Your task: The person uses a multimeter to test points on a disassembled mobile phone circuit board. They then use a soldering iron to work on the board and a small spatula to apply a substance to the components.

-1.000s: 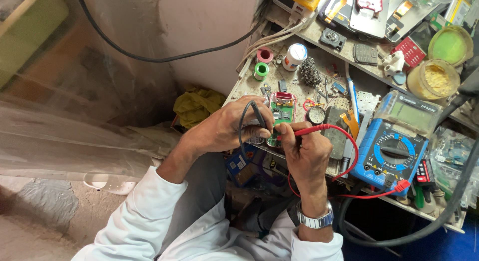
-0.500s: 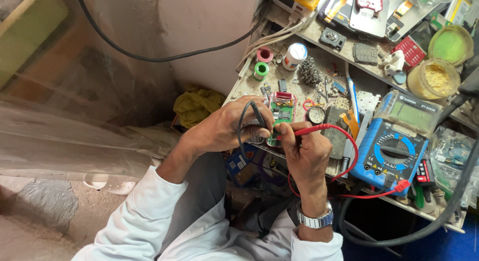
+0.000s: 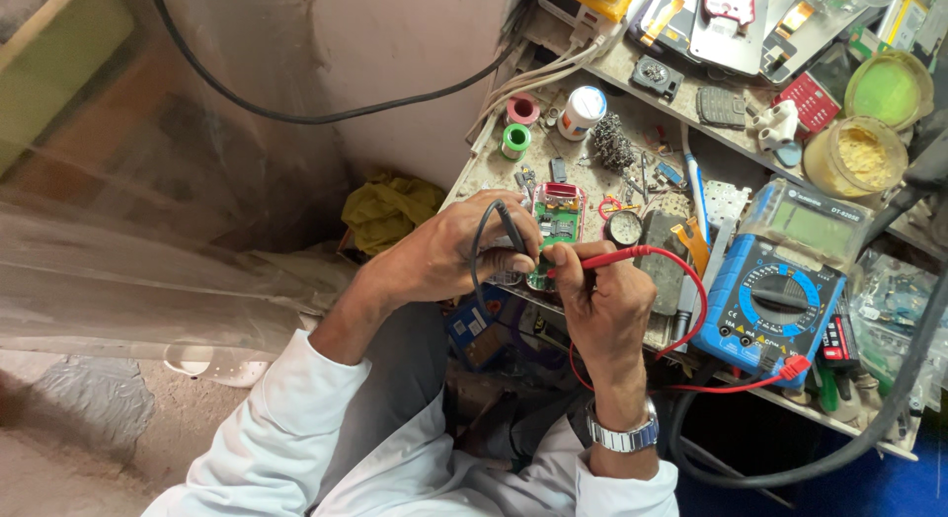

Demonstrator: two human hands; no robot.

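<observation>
My left hand (image 3: 449,248) grips a black test probe (image 3: 508,224) whose lead loops over my fingers. My right hand (image 3: 604,298) pinches a red test probe (image 3: 614,258), its tip against a small green circuit board (image 3: 555,229) lying on the workbench between both hands. The red lead (image 3: 696,310) curves down and plugs into a blue multimeter (image 3: 775,305) just right of my right hand. I wear a metal wristwatch (image 3: 620,437) on the right wrist and white sleeves.
The cluttered workbench (image 3: 494,176) holds a wire sponge (image 3: 614,142), tape rolls (image 3: 515,139), a white-capped jar (image 3: 580,112), phone parts (image 3: 731,23), and two yellow-green tubs (image 3: 869,122). A yellow cloth (image 3: 390,209) sits by the wall. A thick black cable (image 3: 889,408) runs at right.
</observation>
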